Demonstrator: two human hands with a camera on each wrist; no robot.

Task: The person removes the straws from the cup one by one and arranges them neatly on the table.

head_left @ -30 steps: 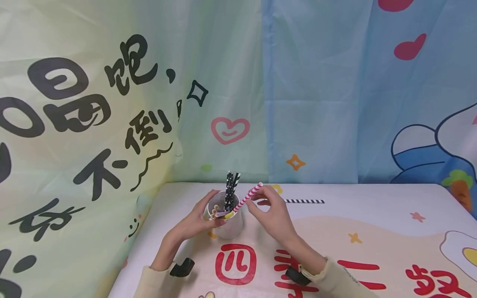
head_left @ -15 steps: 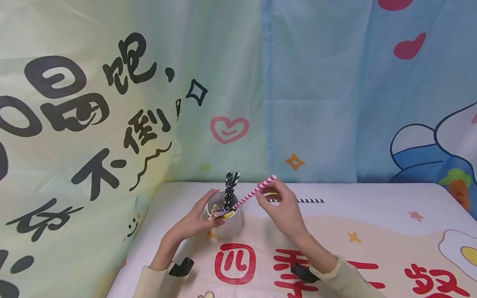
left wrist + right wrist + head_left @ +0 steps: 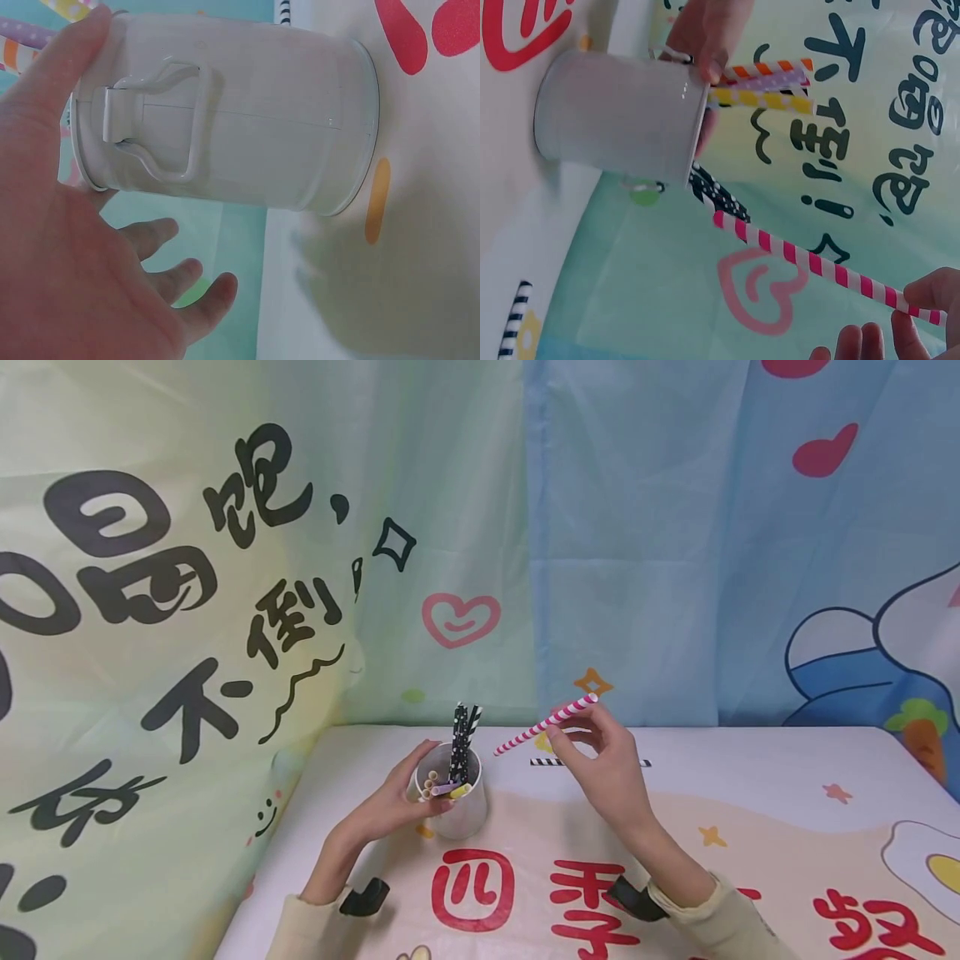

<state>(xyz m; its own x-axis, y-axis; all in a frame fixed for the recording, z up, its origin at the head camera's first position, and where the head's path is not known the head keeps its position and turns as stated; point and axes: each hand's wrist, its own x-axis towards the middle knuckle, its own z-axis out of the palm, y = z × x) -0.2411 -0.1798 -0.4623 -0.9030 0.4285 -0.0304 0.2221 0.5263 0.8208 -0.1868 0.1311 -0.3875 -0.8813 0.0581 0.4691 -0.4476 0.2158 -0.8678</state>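
Observation:
My left hand (image 3: pixel 386 806) holds a white metal cup (image 3: pixel 471 818) by its rim, thumb on the near side, and the cup stands upright on the table. Its wire handle (image 3: pixel 196 127) faces the left wrist camera. Several paper straws stick out of it: black dotted ones (image 3: pixel 459 735), a yellow one (image 3: pixel 780 100), a purple one (image 3: pixel 780 81) and an orange-striped one (image 3: pixel 772 69). Between thumb and fingertips my right hand (image 3: pixel 609 772) pinches a pink-and-white striped straw (image 3: pixel 527 736) near its upper end. That straw slants in the air right of the cup, its lower end outside the rim.
A black-and-white striped straw (image 3: pixel 546 762) lies on the table behind my right hand, partly hidden by it. The table (image 3: pixel 780 760) has a printed cover with red characters. A printed curtain (image 3: pixel 630 568) hangs along the table's back and left.
My right hand has drawn the pink-striped straw up and to the right, out of the cup. The left hand and cup have stayed nearly in place.

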